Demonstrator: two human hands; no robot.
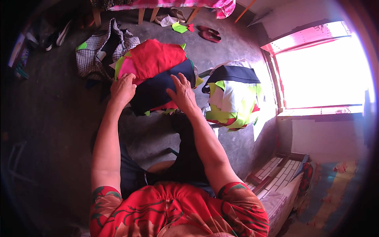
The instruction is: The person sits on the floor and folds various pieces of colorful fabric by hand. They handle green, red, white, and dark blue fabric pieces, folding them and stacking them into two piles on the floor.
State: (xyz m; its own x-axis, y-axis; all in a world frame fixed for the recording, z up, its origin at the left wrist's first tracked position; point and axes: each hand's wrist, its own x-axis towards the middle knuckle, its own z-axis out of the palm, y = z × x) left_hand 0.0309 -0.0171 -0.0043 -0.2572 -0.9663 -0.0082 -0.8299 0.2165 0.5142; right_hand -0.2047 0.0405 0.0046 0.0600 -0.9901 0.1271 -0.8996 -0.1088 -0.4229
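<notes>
Fabric pile (158,75) at upper centre lies under your flat, spread left hand (122,89) and right hand (182,93), a sorted-looking stack (233,102) beside it, more apparently left.

Stack of cut fabric pieces (158,75) on the concrete floor: red piece (156,57) on top at the far side, navy piece (158,89) lying flat across the near side, neon yellow-green and pink edges sticking out underneath. Stack is uneven, edges misaligned.

Red patterned short-sleeved top (173,209)
</notes>
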